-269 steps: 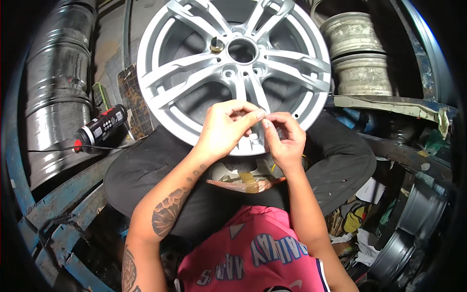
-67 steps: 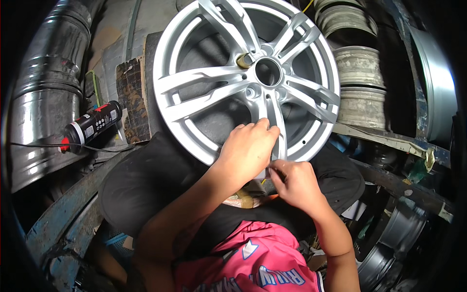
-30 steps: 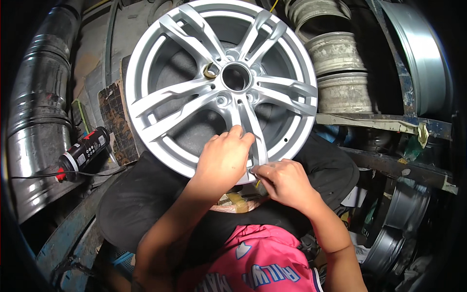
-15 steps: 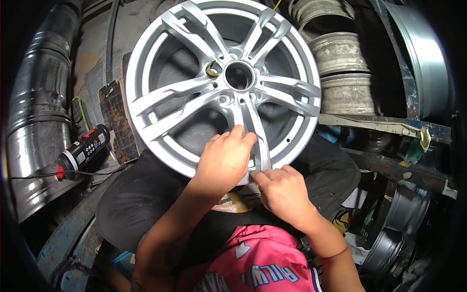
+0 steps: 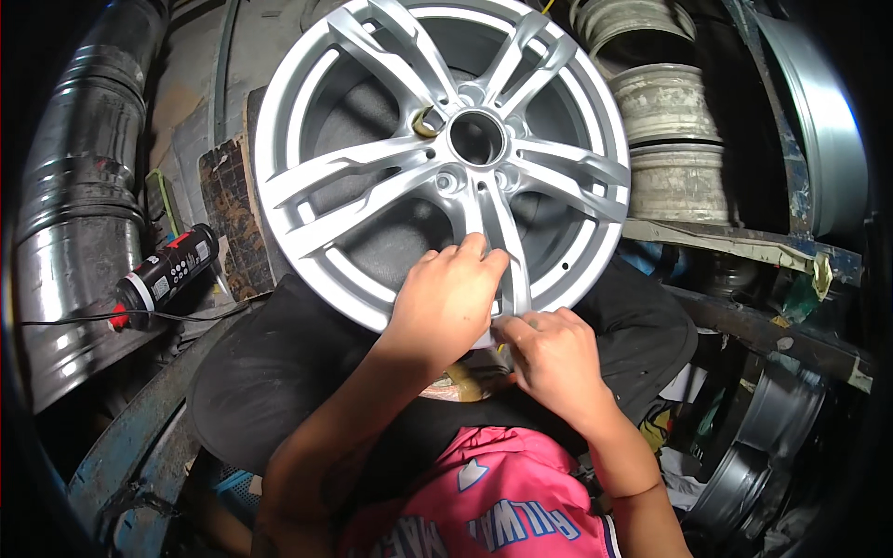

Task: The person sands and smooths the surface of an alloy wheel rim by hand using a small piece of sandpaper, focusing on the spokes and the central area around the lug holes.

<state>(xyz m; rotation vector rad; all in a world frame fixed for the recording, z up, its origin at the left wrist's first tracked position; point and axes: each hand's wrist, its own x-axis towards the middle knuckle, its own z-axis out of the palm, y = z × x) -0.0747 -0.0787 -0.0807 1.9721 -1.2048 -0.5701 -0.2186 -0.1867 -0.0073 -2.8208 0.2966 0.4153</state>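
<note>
A silver alloy wheel rim [image 5: 330, 223] with paired spokes lies tilted across my lap, its front face up. My left hand [image 5: 449, 296] is closed, knuckles up, over the outer part of the bottom spoke pair. Its fingertips are hidden against the metal, so what they pinch does not show. Just right of it, my right hand [image 5: 558, 358] is closed at the spoke's lower end by the rim edge. Thumb and index finger are pressed together there on something too small to name. A tan ring-shaped piece [image 5: 425, 124] sits beside the hub hole.
A black bottle with a red cap [image 5: 167, 274] lies at left, a dark cable beside it. Shiny metal barrels [image 5: 88, 205] line the left side. Dusty rims [image 5: 665, 112] are stacked at upper right, above a metal rack bar [image 5: 735, 237]. More rims [image 5: 781, 409] stand lower right.
The whole view has shifted slightly, so the wheel rim appears a little farther right. Both hands keep nearly the same places on the lower spokes.
</note>
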